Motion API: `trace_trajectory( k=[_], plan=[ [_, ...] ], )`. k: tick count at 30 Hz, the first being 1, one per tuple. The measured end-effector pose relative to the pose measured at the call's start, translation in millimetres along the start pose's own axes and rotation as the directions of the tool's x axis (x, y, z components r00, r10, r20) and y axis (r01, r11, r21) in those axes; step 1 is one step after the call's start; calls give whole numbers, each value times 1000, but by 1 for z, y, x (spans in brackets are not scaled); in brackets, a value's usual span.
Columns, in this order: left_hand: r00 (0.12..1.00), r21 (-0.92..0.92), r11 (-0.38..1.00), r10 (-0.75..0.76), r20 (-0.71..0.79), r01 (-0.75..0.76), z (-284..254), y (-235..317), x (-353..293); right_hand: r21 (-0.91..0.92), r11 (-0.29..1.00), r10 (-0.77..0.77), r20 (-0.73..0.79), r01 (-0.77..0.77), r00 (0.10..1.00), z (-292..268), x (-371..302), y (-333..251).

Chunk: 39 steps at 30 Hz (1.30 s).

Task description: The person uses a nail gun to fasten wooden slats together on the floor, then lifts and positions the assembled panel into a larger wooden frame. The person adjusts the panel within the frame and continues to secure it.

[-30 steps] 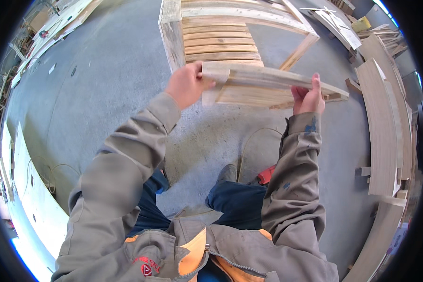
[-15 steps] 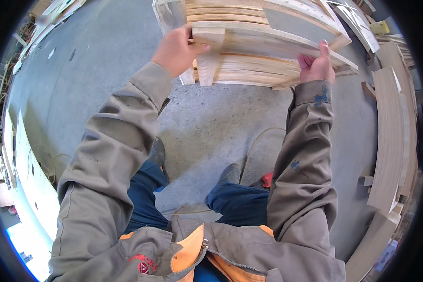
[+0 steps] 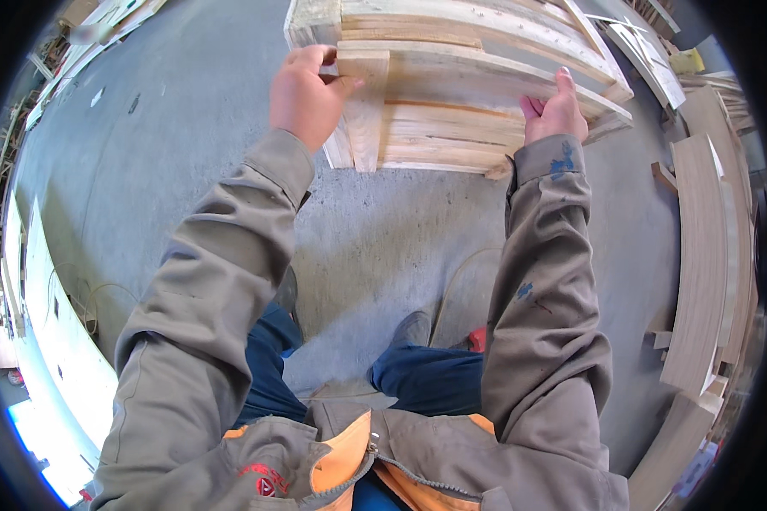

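A long pale wooden board (image 3: 452, 77) stretches between my two hands at the upper middle. It has a short upright piece (image 3: 368, 115) at its left end. My left hand (image 3: 305, 98) is closed around that left end, its thumb lying on the front of the upright piece. Toward the right end, my right hand (image 3: 556, 115) grips the board with the thumb up by the top edge and the fingers curled against it. Directly behind and below lies a slatted wooden frame (image 3: 452, 140). Part of it is hidden by the board.
Long wooden panels (image 3: 694, 264) are stacked along the right. White panels (image 3: 60, 315) stand at the left, and more boards (image 3: 643, 55) lie at the far right. A thin hose (image 3: 452, 285) runs over the grey floor near my feet, beside a red object (image 3: 477, 339).
The board and frame sit slightly farther left and a little lower in view. Both hands have shifted left with the board. The left hand's fingers look a little looser.
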<state>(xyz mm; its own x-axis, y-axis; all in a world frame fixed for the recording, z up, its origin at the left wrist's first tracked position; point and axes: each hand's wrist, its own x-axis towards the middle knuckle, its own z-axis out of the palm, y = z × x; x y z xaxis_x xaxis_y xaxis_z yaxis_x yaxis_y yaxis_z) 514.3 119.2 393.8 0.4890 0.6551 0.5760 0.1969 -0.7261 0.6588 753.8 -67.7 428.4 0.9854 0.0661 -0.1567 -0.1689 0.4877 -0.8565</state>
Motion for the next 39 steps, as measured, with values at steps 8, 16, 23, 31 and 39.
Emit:
trace_trajectory(
  k=[8,16,23,31,39],
  plan=[
    [988,64,990,-123,-92,129,-2,-1,12,-17,998,55,13,-55,998,22,14,-1],
    [990,-33,990,-136,-27,135,4,-4,20,-70,996,61,12,-60,998,25,31,4],
    [994,8,994,-112,-3,112,4,-1,21,-79,995,67,-21,-68,998,34,38,5],
    [999,-18,999,29,-30,-30,0,-15,23,-91,994,68,15,-67,998,35,34,5],
    [996,-7,999,45,-80,-46,13,-20,24,-126,991,40,29,-36,999,28,50,10]
  ],
)
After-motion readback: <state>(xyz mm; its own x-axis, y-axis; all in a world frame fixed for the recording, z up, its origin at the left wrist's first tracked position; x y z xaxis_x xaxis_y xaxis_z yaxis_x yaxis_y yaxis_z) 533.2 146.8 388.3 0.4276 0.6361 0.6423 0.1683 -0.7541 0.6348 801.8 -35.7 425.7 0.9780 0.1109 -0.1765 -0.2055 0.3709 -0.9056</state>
